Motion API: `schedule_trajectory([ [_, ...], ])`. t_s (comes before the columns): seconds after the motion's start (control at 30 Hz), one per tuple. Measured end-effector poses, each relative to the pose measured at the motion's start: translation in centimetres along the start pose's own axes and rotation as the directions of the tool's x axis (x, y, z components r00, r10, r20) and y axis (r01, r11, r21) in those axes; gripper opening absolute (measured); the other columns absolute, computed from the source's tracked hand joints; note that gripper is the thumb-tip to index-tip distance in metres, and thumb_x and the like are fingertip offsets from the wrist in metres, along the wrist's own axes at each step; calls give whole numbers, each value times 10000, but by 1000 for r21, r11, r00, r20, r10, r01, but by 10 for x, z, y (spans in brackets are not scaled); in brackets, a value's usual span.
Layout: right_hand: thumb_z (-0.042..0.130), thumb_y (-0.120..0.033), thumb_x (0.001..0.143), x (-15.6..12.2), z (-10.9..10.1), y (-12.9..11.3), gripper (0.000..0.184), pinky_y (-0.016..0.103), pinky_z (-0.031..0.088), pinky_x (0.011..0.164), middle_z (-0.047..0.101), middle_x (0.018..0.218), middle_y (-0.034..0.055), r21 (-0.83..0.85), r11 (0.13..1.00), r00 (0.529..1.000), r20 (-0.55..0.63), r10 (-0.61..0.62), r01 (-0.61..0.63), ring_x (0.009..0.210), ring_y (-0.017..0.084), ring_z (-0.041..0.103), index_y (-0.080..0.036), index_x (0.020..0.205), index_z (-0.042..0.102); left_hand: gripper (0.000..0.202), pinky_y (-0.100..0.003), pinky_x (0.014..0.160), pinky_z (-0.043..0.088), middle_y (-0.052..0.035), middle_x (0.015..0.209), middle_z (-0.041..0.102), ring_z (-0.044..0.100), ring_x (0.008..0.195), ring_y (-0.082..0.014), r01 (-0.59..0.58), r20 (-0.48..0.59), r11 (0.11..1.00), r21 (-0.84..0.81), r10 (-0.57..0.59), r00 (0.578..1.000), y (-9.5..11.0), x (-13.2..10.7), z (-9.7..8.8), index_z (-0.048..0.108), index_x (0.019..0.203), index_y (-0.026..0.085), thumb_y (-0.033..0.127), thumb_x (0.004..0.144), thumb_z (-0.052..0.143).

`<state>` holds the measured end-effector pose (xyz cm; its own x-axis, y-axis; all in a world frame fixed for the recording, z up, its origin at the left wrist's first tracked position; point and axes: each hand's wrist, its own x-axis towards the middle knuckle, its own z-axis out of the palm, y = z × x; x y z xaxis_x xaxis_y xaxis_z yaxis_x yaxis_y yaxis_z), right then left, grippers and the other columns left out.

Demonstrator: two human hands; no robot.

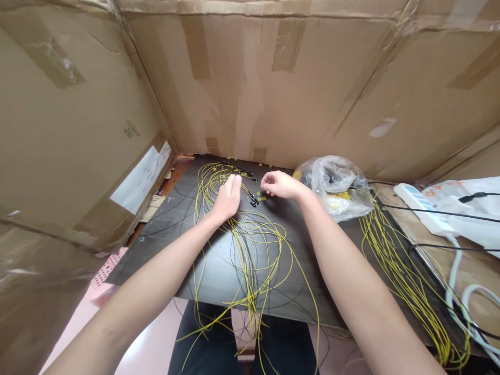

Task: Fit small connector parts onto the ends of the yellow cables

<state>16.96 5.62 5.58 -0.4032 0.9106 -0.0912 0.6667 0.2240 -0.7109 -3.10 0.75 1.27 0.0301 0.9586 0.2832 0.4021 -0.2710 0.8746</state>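
Beyond both hands and off to their left we have cardboard walls (242, 88), patched with tape. Nearer than the hands, past the table edge, we see a pink floor (148, 338). The dark table (302, 260) runs beneath both hands, with bare board showing between our forearms.

We judge the work partway along: one batch of yellow wires (250, 299) is spread out, looping under and around our left hand and trailing over the edge toward us. A second bunch (410, 297) lies well right of our right hand, beside the forearm, seemingly left for later. The clear bag (332, 179), just right of our right hand, has contents too blurred to make out.

Our left hand (228, 198) has its fingers straight and together above the wires; we cannot tell whether it grips any. Our right hand (278, 184) is curled, thumb and fingertips brought together, and we cannot see anything between them.

Between the hands lie black tips (253, 200), some grouped, others beyond the left hand. Smallest are the yellow bits (262, 198), loose just below the right fingertips.
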Motion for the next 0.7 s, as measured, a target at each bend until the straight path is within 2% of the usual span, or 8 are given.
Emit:
schedule_trajectory([
  [0.1,561,-201,850,-17,8,4,47,250,481,592,617,746,6,288,957,998,-64,-9,28,641,140,575,-204,804,560,327,-301,701,389,-1,720,536,514,684,-173,-150,34,974,168,146,989,-1,-5,1,483,816,220,404,1079,422],
  [0.17,494,-253,877,-32,19,12,92,242,430,555,553,699,-21,361,932,988,-152,21,36,600,136,518,-225,791,506,289,-301,736,417,-18,776,600,550,731,-182,-240,105,950,200,223,969,0,-8,5,591,870,202,360,1066,449],
  [0.3,441,-337,909,-58,44,28,160,267,396,574,461,654,-35,349,930,935,-354,16,116,604,158,466,-243,786,480,316,-316,815,473,-67,922,665,609,860,-203,-346,143,917,199,322,936,0,-10,11,763,975,172,337,1048,504],
  [0.4,465,-415,940,-65,55,29,228,300,444,642,531,716,-8,280,939,880,-472,-45,199,660,175,514,-237,816,533,302,-328,867,499,-73,964,680,630,911,-204,-369,172,911,187,339,925,0,-10,14,808,1065,181,331,1042,546],
  [0.47,509,-426,930,-65,57,25,220,318,475,679,597,769,13,257,936,867,-491,-87,240,698,187,556,-233,840,566,282,-334,873,511,-65,953,685,636,888,-195,-375,196,905,202,337,921,1,-9,16,813,1119,197,317,1036,572],
  [0.57,585,-394,867,-63,58,22,162,331,508,706,658,824,31,279,923,871,-480,-104,264,742,201,599,-233,876,601,271,-326,833,522,-53,907,678,632,822,-177,-393,211,894,213,351,912,0,-7,18,812,1163,208,308,1032,597],
  [0.7,635,-389,802,-61,57,26,171,343,525,737,686,830,33,345,908,892,-448,-63,237,760,207,624,-235,878,625,291,-327,843,530,-65,953,675,640,844,-175,-485,228,856,178,444,867,-5,-3,20,802,1195,206,309,1047,575],
])
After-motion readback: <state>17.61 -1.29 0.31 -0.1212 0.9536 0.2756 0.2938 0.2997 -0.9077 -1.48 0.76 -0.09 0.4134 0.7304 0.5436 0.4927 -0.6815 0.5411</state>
